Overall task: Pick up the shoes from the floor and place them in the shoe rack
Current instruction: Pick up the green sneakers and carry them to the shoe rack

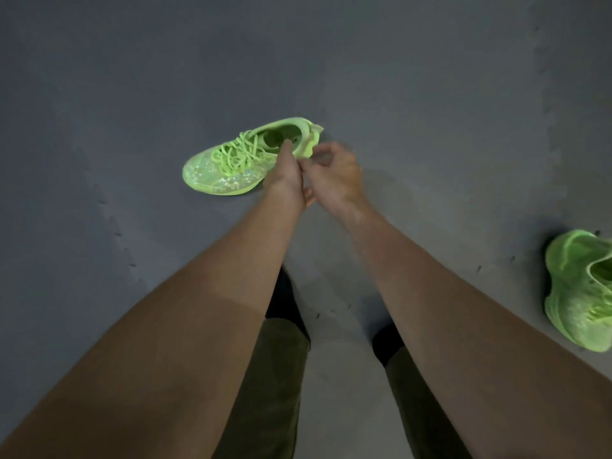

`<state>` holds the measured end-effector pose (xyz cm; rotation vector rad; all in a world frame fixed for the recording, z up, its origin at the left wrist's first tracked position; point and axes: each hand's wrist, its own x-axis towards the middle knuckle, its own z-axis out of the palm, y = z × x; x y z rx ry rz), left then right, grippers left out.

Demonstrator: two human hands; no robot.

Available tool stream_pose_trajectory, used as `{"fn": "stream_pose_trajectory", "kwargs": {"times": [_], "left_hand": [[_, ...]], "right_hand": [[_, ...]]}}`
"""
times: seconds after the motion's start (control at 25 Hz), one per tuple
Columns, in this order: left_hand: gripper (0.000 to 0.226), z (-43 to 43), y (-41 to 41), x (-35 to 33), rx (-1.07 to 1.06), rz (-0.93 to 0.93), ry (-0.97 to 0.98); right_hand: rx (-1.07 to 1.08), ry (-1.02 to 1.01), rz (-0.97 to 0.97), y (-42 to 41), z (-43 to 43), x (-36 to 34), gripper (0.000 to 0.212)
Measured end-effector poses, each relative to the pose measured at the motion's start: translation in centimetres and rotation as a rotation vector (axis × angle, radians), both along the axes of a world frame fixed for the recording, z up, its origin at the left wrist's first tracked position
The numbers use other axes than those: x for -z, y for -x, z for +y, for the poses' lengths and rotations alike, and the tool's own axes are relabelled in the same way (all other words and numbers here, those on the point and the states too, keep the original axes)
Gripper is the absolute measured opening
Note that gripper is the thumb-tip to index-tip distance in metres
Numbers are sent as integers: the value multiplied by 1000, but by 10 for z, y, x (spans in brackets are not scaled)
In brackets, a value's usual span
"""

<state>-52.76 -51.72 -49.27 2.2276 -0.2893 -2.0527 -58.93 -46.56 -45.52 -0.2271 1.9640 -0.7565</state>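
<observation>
A person's bare forearms reach down over a grey floor (132, 94) toward a neon-green lace-up shoe (228, 164), which lies with its speckled toe pointing to the left of the view and its heel to the right. The left hand (286, 175) is at the shoe's collar, fingers apparently tucked into the opening and closed on its rim, though the grip itself is partly hidden by the wrist. The right hand (334, 173) sits just beside it at the heel tab, fingers curled and slightly blurred; whether it actually grips the heel cannot be told. The two hands are close together, nearly touching. A second green shoe (583, 293) lies on the floor well apart, at the right edge of the view and partly cut off by it. Below the arms, olive trouser legs (275, 376) and dark socks (284, 299) stand on the floor
</observation>
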Motion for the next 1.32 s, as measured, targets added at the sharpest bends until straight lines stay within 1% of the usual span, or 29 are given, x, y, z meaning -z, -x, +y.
{"fn": "stream_pose_trajectory", "kwargs": {"times": [0.08, 0.16, 0.2, 0.28, 0.36, 0.44, 0.48, 0.56, 0.64, 0.72, 0.8, 0.88, 0.96, 1.08, 1.2, 1.32], "left_hand": [[58, -13, 11, 26, -78, -15, -23], [49, -20, 15, 45, -122, -99, -1], [46, -23, 16, 52, -128, -127, 10], [39, -25, 12, 54, -63, -235, 52], [28, -23, 8, 56, -56, -303, 114], [24, -22, 2, 60, -97, -301, 141], [23, -19, 1, 57, -130, -280, 152], [27, -10, -2, 49, -180, -295, 195], [32, 3, -5, 41, -151, -303, 259], [38, 18, -5, 32, -26, -291, 335], [41, 30, -2, 18, 301, -382, 400], [34, 46, 13, -4, 640, -430, 504], [33, 66, 35, -26, 875, -365, 623], [28, 103, 81, -44, 1097, -216, 656], [24, 142, 134, -48, 1252, -148, 683], [22, 184, 190, -44, 1382, -81, 732]], "right_hand": [[-31, 6, 78, 9, -16, 24, 44], [-156, -23, 166, 20, -27, 38, 58], [-225, -31, 204, 28, -33, 45, 64], [-337, -3, 239, 36, -44, 51, 70], [-447, 22, 241, 38, -55, 57, 66], [-561, 5, 229, 33, -60, 62, 56], [-596, -5, 244, 30, -60, 63, 51], [-633, -27, 311, 25, -53, 60, 44], [-627, -78, 364, 25, -36, 53, 44], [-554, -129, 350, 29, -6, 42, 49], [-402, -154, 297, 31, 33, 30, 50], [-226, -160, 259, 31, 75, 14, 47], [-28, -162, 241, 31, 113, -2, 44], [236, -198, 218, 51, 163, -19, 41], [412, -235, 216, 86, 206, -27, 39], [577, -218, 211, 126, 247, -24, 39]]}}
